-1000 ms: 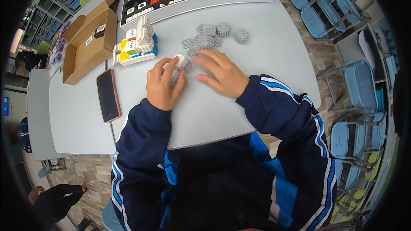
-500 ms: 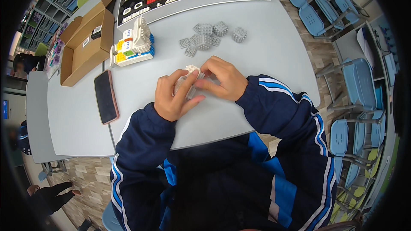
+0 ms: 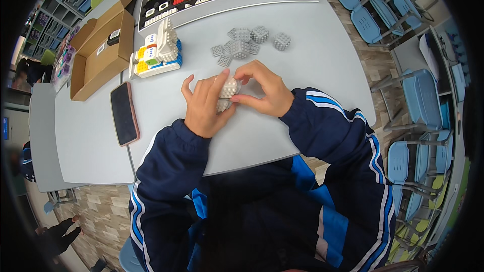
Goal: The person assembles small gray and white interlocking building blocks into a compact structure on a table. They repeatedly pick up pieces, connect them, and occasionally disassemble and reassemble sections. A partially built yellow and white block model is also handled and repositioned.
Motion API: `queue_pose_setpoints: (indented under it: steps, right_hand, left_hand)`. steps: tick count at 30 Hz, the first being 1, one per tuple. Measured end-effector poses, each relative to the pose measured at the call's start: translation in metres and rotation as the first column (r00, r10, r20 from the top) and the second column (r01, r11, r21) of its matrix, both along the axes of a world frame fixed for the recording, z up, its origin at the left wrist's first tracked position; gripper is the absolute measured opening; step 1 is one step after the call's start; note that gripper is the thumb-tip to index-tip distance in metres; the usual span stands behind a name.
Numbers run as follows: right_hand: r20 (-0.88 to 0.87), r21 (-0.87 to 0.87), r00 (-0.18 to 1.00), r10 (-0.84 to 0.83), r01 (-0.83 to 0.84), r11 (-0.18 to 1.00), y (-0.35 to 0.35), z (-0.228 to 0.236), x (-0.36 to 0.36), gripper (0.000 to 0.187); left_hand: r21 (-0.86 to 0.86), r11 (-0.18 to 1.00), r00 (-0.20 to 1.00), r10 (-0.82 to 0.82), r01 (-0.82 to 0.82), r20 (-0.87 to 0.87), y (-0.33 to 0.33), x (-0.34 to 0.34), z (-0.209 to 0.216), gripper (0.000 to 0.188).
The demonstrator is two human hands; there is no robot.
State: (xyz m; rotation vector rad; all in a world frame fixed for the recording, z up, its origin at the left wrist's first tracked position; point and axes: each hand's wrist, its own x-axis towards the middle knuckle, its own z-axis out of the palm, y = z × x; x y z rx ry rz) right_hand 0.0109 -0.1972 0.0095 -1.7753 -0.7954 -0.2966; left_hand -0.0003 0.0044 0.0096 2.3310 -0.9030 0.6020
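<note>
Both hands grip white studded building blocks (image 3: 230, 88) just above the near part of the table. My left hand (image 3: 205, 103) wraps them from the left, its fingers covering part of them. From the right, my right hand (image 3: 265, 93) pinches their edge between thumb and fingertips. How the blocks join is hidden by the fingers. Beyond my hands lies a loose group of grey studded cubes and small square plates (image 3: 239, 49), with one grey cube (image 3: 282, 41) apart to the right. A built model of white, blue and yellow blocks (image 3: 157, 55) stands to the left.
A phone (image 3: 124, 114) lies on the left of the table (image 3: 322, 85). Behind it is an open cardboard box (image 3: 98, 65). A large tray (image 3: 242, 2) of coloured blocks spans the far edge. Blue chairs (image 3: 421, 98) stand along the right.
The white blocks have turned in my hands, and more of their studded faces shows. My left hand has shifted slightly right, with a finger lifted outward.
</note>
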Motion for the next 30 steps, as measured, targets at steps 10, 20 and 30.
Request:
queue_pose_setpoints:
  steps: [10,20,30]
  right_hand:
    - [-0.209,-0.160,0.976,0.067,-0.101,0.982,-0.001,-0.002,-0.001,0.037]
    - [-0.450,0.058,0.884,0.124,-0.110,0.992,0.001,-0.001,-0.008,0.029]
    - [-0.502,0.092,0.856,0.123,-0.089,0.992,0.004,-0.005,-0.007,0.031]
  left_hand:
    - [0.227,0.967,0.937,0.026,-0.112,0.349,-0.003,-0.002,-0.002,0.049]
    - [0.279,0.953,0.963,0.042,-0.118,0.266,-0.008,-0.005,-0.002,0.056]
    - [0.309,0.951,0.997,-0.029,0.004,0.075,-0.005,0.002,0.002,0.070]
